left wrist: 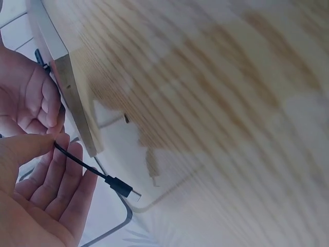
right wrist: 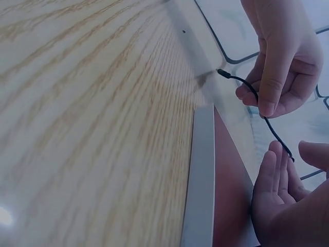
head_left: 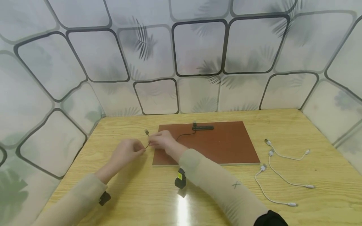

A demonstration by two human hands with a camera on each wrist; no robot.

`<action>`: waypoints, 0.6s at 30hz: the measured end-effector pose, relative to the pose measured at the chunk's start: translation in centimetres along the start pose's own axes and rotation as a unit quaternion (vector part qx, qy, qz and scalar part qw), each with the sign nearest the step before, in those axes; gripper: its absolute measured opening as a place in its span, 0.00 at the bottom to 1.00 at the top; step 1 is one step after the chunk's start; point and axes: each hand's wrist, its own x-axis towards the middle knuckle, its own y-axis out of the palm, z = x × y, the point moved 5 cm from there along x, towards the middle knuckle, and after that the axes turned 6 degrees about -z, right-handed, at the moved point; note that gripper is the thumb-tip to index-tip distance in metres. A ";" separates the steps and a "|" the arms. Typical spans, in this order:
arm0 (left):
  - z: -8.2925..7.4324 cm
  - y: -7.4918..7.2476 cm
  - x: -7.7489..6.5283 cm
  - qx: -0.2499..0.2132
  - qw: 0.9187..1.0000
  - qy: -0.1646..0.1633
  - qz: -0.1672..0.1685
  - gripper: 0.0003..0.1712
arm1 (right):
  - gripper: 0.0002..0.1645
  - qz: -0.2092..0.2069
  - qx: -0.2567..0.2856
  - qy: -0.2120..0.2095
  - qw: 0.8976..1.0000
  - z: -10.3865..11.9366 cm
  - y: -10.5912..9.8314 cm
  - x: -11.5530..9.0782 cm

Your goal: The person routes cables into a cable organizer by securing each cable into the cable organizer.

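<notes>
In the left wrist view, my left hand (left wrist: 46, 190) pinches a thin black cable (left wrist: 77, 160) between thumb and fingers; a plug with a silver tip (left wrist: 123, 187) sticks out past it. My right hand (right wrist: 288, 206) is beside the left hand (right wrist: 288, 67) in the right wrist view; its fingers touch the cable, and its thumb stands apart from them. In the head view both hands meet at the board's left edge. Near the right hand (head_left: 162, 140) a plug (head_left: 146, 132) points up. More black cable (head_left: 185, 135) runs from beneath the right arm to a slim black bar (head_left: 203, 128).
A brown board (head_left: 220, 144) lies on the wooden table (head_left: 135, 197) under the black bar. Several white cables lie at the right: an upper one (head_left: 285, 156), a middle one (head_left: 282, 177) and a lower one (head_left: 263, 190). Patterned fabric walls (head_left: 198, 94) enclose the table.
</notes>
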 end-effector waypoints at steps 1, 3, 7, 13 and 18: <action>-0.1 0.0 0.0 -0.001 1.000 0.003 0.001 0.03 | 0.16 -0.004 -0.002 -0.001 1.000 0.0 -0.1 0.0; -0.2 0.1 0.0 -0.003 1.000 0.007 0.002 0.03 | 0.16 -0.008 -0.004 0.000 1.000 -0.1 -0.3 0.1; -0.2 0.2 -0.1 -0.005 1.000 0.010 0.006 0.04 | 0.17 -0.014 -0.003 0.001 1.000 0.0 -0.8 0.3; -0.3 0.5 0.1 -0.012 1.000 0.012 0.012 0.07 | 0.15 -0.016 -0.007 0.002 1.000 0.6 -2.0 0.2; -0.5 0.7 0.5 -0.043 0.999 0.002 0.023 0.08 | 0.15 -0.024 -0.007 0.000 1.000 1.2 -3.0 0.3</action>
